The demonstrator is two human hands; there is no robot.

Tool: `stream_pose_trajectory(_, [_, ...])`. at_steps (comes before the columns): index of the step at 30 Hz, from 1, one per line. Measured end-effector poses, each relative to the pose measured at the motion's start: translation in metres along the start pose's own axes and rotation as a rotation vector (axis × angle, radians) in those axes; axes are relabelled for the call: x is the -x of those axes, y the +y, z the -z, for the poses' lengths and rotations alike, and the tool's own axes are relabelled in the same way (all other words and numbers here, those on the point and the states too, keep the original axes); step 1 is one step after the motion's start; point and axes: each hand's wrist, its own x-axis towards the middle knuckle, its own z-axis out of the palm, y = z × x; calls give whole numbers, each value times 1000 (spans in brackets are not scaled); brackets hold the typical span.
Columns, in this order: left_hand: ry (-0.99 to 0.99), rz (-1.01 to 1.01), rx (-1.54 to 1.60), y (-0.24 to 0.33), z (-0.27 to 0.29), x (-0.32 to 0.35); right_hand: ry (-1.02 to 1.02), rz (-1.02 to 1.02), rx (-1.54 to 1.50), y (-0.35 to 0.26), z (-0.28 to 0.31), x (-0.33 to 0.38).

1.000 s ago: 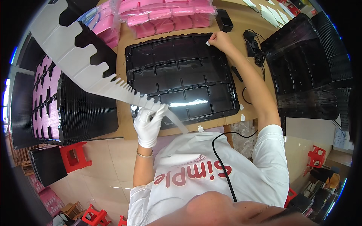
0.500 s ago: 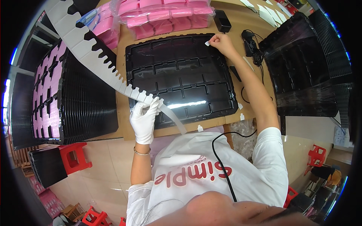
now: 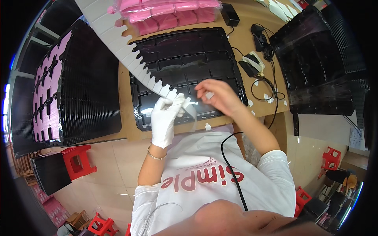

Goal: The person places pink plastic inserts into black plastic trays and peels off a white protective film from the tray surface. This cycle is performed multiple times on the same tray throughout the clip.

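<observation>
A long white strip with a row of notched tabs curves down from the far left. My gloved left hand is closed on its near end, and a narrow translucent tail hangs past the fingers. My bare right hand is close to it on the right, fingers curled. A small white tab shows among the right hand's fingers; how firmly it is gripped is hard to see. Below both hands lies a black plastic tray with shallow compartments, its surface shiny.
Stacked black trays with pink pieces rise on the left; other black trays stand at right. Pink packs in clear film lie beyond the tray. A black box, coiled cables and loose white tabs are on the brown tabletop.
My right hand has come back from the tray's far right corner to beside my left hand. The left hand and strip have shifted right and slightly away from me.
</observation>
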Motion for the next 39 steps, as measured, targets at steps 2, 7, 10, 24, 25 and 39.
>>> stream_pose_trajectory(2, [-25,6,17,-3,-8,0,59,25,187,11,-22,11])
stream_pose_trajectory(7, [-25,11,-35,10,-22,-1,219,453,698,23,-26,22])
stream_pose_trajectory(10, [-63,-16,-58,3,-22,-4,149,814,1033,20,-19,33])
stream_pose_trajectory(24, [-96,-3,-98,-6,-27,-7,437,412,1457,-22,66,50])
stream_pose_trajectory(25, [-94,-6,-91,-7,-26,-7,457,428,1470,-22,66,49])
stream_pose_trajectory(39, [-91,-77,-119,-12,-22,-4,186,312,1061,-30,55,122])
